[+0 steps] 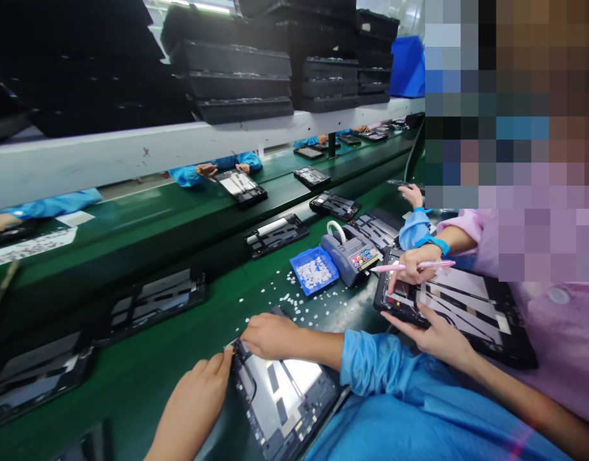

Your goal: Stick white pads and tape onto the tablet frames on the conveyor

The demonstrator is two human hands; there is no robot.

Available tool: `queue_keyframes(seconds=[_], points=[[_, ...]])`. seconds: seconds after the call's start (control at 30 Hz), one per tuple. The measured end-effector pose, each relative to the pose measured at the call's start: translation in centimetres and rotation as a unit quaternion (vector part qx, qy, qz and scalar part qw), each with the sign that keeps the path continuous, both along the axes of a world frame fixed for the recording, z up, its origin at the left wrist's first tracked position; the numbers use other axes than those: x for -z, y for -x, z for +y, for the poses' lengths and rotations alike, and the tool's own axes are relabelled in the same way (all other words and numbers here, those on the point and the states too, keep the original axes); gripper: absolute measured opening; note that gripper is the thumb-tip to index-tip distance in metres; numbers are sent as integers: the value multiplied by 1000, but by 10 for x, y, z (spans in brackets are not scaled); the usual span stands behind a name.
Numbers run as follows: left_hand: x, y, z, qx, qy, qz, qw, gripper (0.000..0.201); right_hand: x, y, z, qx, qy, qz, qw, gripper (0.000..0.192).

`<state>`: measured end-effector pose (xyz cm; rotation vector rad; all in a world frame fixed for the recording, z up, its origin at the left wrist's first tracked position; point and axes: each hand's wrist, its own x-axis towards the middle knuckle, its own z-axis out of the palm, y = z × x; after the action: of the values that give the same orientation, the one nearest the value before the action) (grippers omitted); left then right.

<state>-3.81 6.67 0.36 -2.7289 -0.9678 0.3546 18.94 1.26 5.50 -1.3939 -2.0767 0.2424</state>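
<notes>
Bottom centre of the frame: an opened tablet chassis [282, 400] lies on the green work surface [145, 371], its bright inner panel facing up. Left hand [198, 400] at lower left, fingers curled against the chassis's upper-left edge. Right hand [270, 334] just above it, fingertips pinched together at the same top corner, touching the frame; whether something small sits between them, cannot tell. The two hands are close together, nearly meeting at that corner. Right forearm wears a blue sleeve [376, 368].

Centre right: a blue tray [314, 270] of small white pieces, more white bits [280, 298] scattered on the green surface between tray and right hand. Beside the tray, a grey tape dispenser [349, 253].

Right side: a co-worker in pink holds a pink pen [414, 265] over another open tablet [460, 314].

Upper frame: stacked black trays [237, 77] on a white shelf [131, 150]; further units on the green belt [179, 218].
</notes>
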Motion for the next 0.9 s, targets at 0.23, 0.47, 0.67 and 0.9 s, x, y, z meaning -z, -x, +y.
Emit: queue_keyframes(seconds=[0.23,0.47,0.67,0.9], points=[[1,1,1,5,-6,6,1000,57,20,3,12,-11,12,-28,999,37],[1,0,0,10,-24,20,999,56,42,10,25,-6,16,-37,999,37],[-1,-2,-2,-2,-21,36,999,59,57,15,31,-5,14,-40,999,38],[-7,3,10,-53,69,-16,996,53,76,13,38,-33,18,-81,996,22]])
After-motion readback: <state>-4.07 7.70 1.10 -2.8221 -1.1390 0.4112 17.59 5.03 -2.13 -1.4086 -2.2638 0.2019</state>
